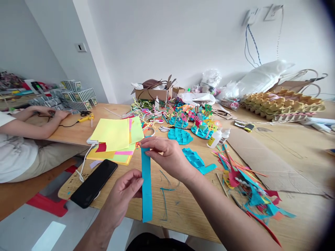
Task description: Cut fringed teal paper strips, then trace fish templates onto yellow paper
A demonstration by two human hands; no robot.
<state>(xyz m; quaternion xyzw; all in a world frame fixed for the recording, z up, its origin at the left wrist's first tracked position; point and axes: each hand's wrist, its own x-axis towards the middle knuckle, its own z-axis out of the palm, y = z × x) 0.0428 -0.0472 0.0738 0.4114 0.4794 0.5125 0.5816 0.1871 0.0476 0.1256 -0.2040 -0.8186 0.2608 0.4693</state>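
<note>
A blue paper strip [147,198] hangs upright between my hands, over the near edge of the table. My right hand [167,155] pinches its top end between thumb and fingers. Lower down, my left hand [128,190] grips the strip's left edge, the fingers partly hidden behind it. Thin blue offcuts [164,200] lie on the wood just right of the strip. Beyond my right wrist is a woven-looking blue paper piece [193,158] with a tab sticking out, and a similar blue oval [180,135] lies behind it.
Yellow paper sheets [111,134] and a black phone [94,183] lie at left. Glue bottles [214,138], colourful paper decorations [200,115], cardboard [267,164] and scraps with red-handled scissors [261,223] are right. Egg trays [282,103] stand behind. A co-worker [23,139] sits far left.
</note>
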